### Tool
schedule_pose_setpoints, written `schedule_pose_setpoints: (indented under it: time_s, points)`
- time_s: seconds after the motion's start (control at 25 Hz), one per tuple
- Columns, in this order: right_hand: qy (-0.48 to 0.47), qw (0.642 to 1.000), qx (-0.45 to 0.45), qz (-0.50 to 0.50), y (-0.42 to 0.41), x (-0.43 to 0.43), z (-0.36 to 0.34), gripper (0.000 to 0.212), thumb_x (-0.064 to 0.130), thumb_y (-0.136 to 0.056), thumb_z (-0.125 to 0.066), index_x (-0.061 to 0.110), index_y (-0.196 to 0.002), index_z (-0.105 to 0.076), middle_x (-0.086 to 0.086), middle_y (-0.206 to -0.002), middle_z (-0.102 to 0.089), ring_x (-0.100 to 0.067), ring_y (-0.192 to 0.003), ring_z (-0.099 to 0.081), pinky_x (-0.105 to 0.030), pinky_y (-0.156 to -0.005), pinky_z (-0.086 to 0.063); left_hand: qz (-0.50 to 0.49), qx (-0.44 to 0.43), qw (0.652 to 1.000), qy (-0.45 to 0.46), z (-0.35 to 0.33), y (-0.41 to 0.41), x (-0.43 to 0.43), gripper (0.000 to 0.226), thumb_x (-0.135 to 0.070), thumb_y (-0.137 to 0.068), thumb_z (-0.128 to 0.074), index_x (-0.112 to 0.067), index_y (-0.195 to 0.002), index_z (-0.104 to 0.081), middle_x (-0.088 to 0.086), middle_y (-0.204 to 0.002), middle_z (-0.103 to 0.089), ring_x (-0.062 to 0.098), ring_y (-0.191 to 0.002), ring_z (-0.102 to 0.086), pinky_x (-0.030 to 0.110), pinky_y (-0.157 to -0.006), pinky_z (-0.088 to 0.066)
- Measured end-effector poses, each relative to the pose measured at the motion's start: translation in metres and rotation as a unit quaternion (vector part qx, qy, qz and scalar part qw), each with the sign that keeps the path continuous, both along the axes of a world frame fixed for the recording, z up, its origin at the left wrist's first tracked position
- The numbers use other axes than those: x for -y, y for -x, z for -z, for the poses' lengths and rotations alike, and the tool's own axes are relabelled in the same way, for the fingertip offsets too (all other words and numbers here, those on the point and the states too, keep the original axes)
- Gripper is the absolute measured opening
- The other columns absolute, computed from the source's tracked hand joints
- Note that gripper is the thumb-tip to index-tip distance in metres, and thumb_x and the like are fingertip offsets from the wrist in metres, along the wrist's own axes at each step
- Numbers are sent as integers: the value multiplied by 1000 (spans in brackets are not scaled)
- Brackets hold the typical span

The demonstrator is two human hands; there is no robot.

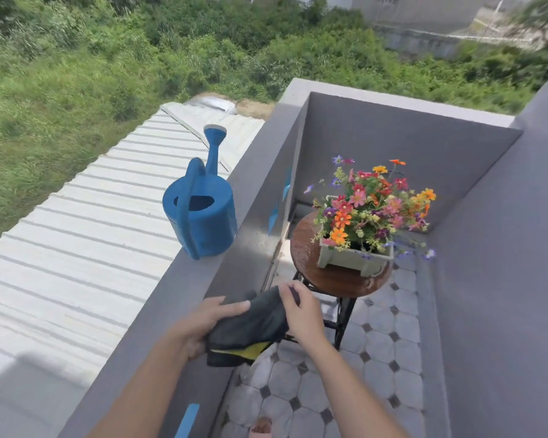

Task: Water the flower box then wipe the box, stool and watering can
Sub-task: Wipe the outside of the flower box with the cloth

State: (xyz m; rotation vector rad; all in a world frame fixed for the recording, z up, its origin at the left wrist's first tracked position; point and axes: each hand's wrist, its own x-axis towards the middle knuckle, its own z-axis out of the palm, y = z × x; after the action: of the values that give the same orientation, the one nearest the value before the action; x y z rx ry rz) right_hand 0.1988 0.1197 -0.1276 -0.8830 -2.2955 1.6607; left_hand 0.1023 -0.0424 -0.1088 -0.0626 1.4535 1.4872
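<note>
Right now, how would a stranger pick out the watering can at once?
Find the grey balcony wall on the left. The watering can stands on its flat top, left of the stool with the flower box. Its blue body and long spout set it apart.

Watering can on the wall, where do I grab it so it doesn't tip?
Take the watering can by its arched handle, coming from above on the near side. The handle faces you, the spout points away, and it stands upright on the wall top.

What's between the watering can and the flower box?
Head view: the grey parapet wall, whose ledge carries the watering can, then bare seat of the stool up to the flower box.
</note>
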Motion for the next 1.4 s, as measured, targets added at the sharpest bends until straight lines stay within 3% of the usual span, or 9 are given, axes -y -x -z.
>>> schedule_pose_setpoints:
  time_s: [0.2, 0.32, 0.4, 0.56, 0.76, 0.88, 1.04, 1.28, 1.4]
  points:
    - [17, 998, -2, 61, -23, -48, 30, 22, 38, -96, -45, 20, -99, -57, 6, -86, -57, -5, -76, -51, -14, -62, -39, -102, -50, 994, -5, 37, -24, -76, 20, -20, -94, -55, -5, -104, -63, 19, -103, -71, 23, -85, -71, 34, -69, -60]
    - [-81, 988, -9, 129, -25, -69, 54, 32, 34, -96, -47, 14, -120, -49, -1, -115, -50, -10, -100, -47, -23, -85, -43, -191, -70, 979, 13, 59, -19, -111, 21, -27, -96, -50, -9, -98, -62, 7, -90, -71, 14, -70, -71, 29, -59, -58]
    - [-185, 968, 13, 167, -21, -85, 66, 53, 35, -95, -48, 6, -136, -34, -11, -135, -39, -19, -120, -39, -26, -100, -37, -261, -41, 964, -13, 71, -12, -133, 29, -32, -96, -50, -7, -107, -57, 4, -91, -68, 15, -74, -70, 35, -70, -57]
    - [-310, 929, 93, 180, -6, -119, 74, 69, 39, -95, -44, 2, -146, -15, -21, -155, -10, -29, -141, -3, -42, -115, -18, -321, -46, 942, -86, 81, -5, -182, 37, -38, -98, -43, -6, -116, -53, 2, -94, -67, 9, -74, -69, 32, -71, -58]
    - [-518, 833, 71, 181, -9, -158, 90, 44, 23, -86, -63, 4, -124, -52, -19, -128, -56, -32, -125, -36, -51, -100, -43, -258, -119, 959, -12, 92, 3, -223, 55, -54, -92, -43, -6, -117, -55, 2, -98, -66, 17, -90, -63, 34, -81, -51]
    - [-580, 793, 16, 185, -15, -176, 89, 23, 18, -86, -60, 9, -107, -63, -10, -106, -67, -24, -105, -39, -38, -91, -45, -204, -213, 955, 11, 89, -5, -228, 45, -59, -90, -40, -17, -97, -56, -3, -79, -55, 11, -75, -53, 27, -61, -42]
    - [-557, 815, -53, 153, -15, -178, 86, 10, 7, -85, -57, 7, -93, -64, -8, -89, -69, -26, -106, -40, -36, -89, -45, -210, -288, 934, -33, 90, -8, -220, 23, -42, -97, -42, -31, -80, -53, -10, -78, -52, 3, -73, -50, 25, -67, -41]
    - [-476, 863, -90, 144, -8, -171, 56, 32, 20, -93, -36, 6, -91, -66, -7, -88, -69, -24, -107, -39, -29, -91, -33, -227, -340, 912, -26, 68, -1, -215, 27, -37, -98, -41, -27, -73, -48, -9, -70, -47, -12, -50, -49, 10, -52, -39]
    - [-415, 893, -114, 133, -1, -176, 34, 33, 29, -93, -41, 7, -89, -65, -7, -88, -68, -32, -105, -47, -18, -88, -28, -225, -323, 919, 1, 54, 12, -218, 32, -50, -94, -40, -22, -85, -52, -10, -77, -51, -4, -69, -53, 13, -59, -42]
